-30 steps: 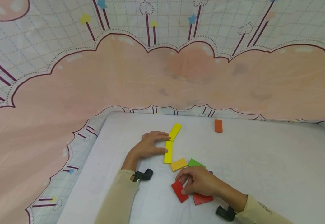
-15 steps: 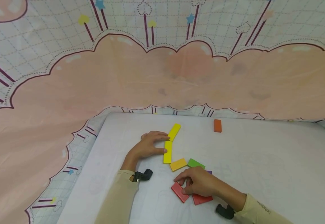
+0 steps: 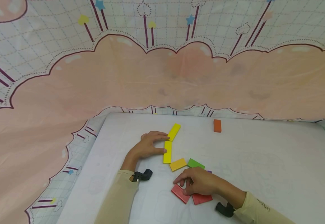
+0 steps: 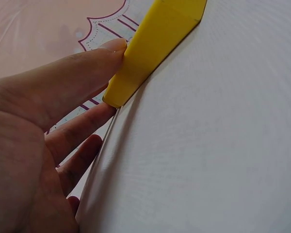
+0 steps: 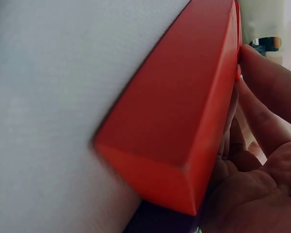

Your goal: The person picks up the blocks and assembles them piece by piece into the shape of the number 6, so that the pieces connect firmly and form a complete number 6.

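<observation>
My left hand lies beside two yellow blocks, fingers extended. Its thumb touches the near yellow block; its fingertips reach the joint with the far yellow block. In the left wrist view the thumb rests against a yellow block. My right hand pinches a red block between thumb and bent fingers. Right beside it lies a second red block, partly under the hand, which looms large in the right wrist view. A purple block is mostly hidden by the hand.
An amber block and a green block continue the curve between the near yellow block and the purple one. Farther back, an orange-brown block lies alone on the white tabletop. A patterned curtain hangs behind.
The red block in my right hand has turned, its near end swinging right toward the second red block. My left hand stays in place.
</observation>
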Tool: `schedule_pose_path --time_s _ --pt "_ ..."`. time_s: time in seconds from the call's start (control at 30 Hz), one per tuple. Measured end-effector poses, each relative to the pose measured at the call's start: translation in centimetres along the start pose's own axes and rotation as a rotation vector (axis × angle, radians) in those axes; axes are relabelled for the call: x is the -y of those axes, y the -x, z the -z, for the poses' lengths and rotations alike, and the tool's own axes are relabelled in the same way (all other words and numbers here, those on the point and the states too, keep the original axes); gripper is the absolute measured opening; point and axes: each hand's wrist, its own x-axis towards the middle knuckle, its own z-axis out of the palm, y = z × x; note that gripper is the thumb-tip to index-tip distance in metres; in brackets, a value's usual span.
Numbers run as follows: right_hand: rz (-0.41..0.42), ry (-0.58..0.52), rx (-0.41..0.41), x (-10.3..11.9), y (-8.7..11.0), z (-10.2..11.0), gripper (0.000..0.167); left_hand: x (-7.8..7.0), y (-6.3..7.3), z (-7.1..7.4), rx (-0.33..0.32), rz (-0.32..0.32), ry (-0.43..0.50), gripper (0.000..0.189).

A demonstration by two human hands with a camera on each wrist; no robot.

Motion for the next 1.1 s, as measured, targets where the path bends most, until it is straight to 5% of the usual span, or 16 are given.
schedule_pose_path --time_s 1.1 --pt "-0.016 0.01 0.053 -0.16 0.04 0.88 0.034 -0.3 0.03 -0.08 -0.006 0.015 0.006 0.052"
